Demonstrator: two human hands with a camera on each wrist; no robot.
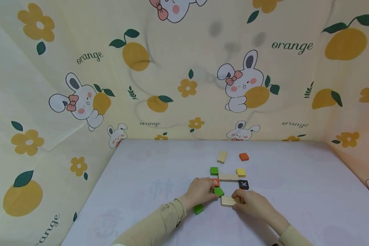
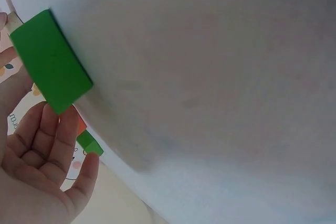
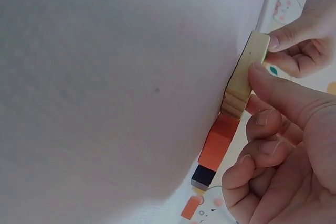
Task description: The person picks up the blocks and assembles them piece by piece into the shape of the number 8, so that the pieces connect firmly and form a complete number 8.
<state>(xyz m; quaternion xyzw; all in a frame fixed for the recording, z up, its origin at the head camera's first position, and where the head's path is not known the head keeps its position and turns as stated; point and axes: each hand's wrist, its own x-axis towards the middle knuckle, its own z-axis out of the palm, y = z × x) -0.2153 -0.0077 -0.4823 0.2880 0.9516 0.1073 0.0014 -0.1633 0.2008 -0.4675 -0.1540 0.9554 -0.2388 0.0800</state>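
My left hand (image 1: 199, 193) pinches a green block (image 1: 218, 192) between thumb and fingers, just below an orange block marked A (image 1: 215, 182). In the left wrist view its fingers (image 2: 66, 137) show behind a different green block (image 2: 51, 61), which lies near that wrist. My right hand (image 1: 253, 204) grips the end of a plain wooden block (image 1: 228, 201), thumb along one side. An orange block (image 3: 219, 142) adjoins that wooden block in the right wrist view, mostly covered by the right fingers in the head view. The wooden block's other end comes close to the left thumb.
Beyond the hands, a long wooden strip (image 1: 228, 177) lies between a green block (image 1: 214, 171), a yellow block (image 1: 241, 172) and a black block marked K (image 1: 243, 185). Farther back are a wooden block (image 1: 222, 157) and an orange block (image 1: 244, 156). A printed cloth (image 1: 172, 112) stands behind the white table (image 1: 147, 164).
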